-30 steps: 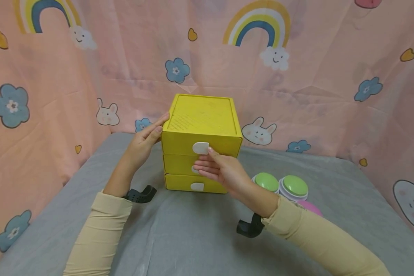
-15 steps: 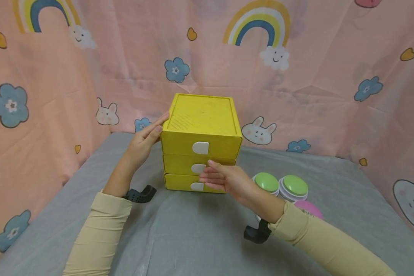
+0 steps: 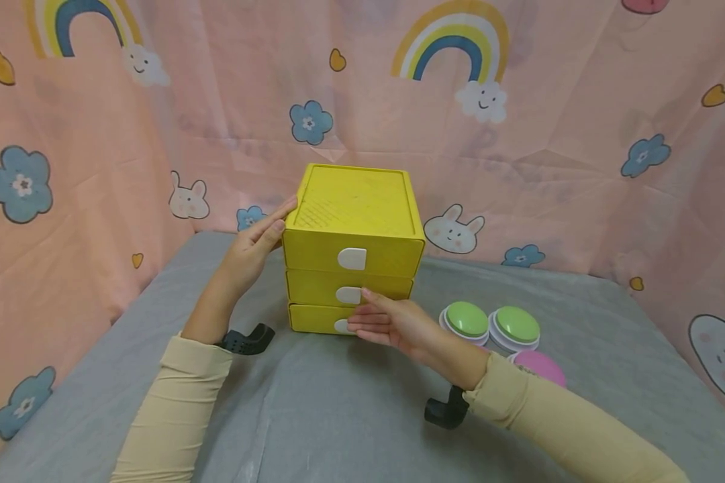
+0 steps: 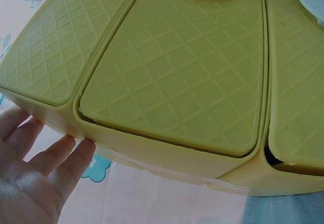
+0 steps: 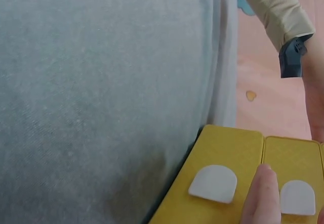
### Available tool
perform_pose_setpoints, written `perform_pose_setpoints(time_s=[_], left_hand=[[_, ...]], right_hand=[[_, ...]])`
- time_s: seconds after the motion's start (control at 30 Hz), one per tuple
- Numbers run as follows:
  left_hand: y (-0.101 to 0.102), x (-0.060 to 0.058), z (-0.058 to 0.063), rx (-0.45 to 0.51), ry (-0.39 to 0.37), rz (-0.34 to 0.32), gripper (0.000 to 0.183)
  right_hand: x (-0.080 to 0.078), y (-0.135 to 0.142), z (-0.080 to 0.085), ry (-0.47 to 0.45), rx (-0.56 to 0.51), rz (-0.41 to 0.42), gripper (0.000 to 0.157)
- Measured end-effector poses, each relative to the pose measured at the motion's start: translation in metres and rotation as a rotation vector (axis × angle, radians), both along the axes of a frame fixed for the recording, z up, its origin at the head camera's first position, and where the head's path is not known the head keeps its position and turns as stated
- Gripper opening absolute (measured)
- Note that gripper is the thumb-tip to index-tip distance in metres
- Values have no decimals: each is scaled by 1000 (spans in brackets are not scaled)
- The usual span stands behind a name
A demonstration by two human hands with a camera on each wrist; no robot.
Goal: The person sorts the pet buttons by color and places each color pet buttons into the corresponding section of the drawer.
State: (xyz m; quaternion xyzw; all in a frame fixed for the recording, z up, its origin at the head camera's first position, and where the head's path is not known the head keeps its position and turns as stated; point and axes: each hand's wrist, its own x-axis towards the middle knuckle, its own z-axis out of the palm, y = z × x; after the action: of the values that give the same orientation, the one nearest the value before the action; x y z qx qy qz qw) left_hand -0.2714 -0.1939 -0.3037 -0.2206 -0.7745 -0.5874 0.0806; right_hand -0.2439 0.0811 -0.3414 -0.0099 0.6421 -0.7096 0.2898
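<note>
A yellow three-drawer box stands upright on the grey cloth, each drawer front bearing a white rounded pull. My left hand rests its straightened fingers against the box's left side, near the top; the left wrist view shows these fingertips at the side wall. In front of the lower two drawers is my right hand, fingers extended, holding nothing. Its thumb tip is right beside the middle pull, and its fingertips overlap the bottom pull. In the right wrist view one finger lies between two pulls.
Right of the box, two green-topped round push buttons sit on the cloth, with a pink one partly behind the right forearm. A pink patterned curtain hangs behind and at both sides. Dark wrist mounts jut from both wrists.
My right hand has moved down from the top drawer's pull to the lower two, then slightly left and closer to the box. The left hand stays at the side.
</note>
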Motion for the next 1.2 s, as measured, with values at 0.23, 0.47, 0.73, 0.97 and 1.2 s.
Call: perform_pose_setpoints(time_s=[0.23,0.47,0.73,0.97,1.2], left_hand=[[0,-1,-1,-1,2,0,49],[0,-1,-1,11,9,-10,49],[0,-1,-1,10,22,-6,49],[-1,0,-1,2,15,3,49],[-1,-1,-2,1,12,2,48]], right_hand=[[-1,-6,-2,-30,-48,-32,61],[-1,-10,-2,-50,-84,-62,60],[-1,-12,-3,-40,-131,-79,57],[0,-15,-2,-39,-129,-95,49],[1,-15,-1,-33,-121,-111,45]])
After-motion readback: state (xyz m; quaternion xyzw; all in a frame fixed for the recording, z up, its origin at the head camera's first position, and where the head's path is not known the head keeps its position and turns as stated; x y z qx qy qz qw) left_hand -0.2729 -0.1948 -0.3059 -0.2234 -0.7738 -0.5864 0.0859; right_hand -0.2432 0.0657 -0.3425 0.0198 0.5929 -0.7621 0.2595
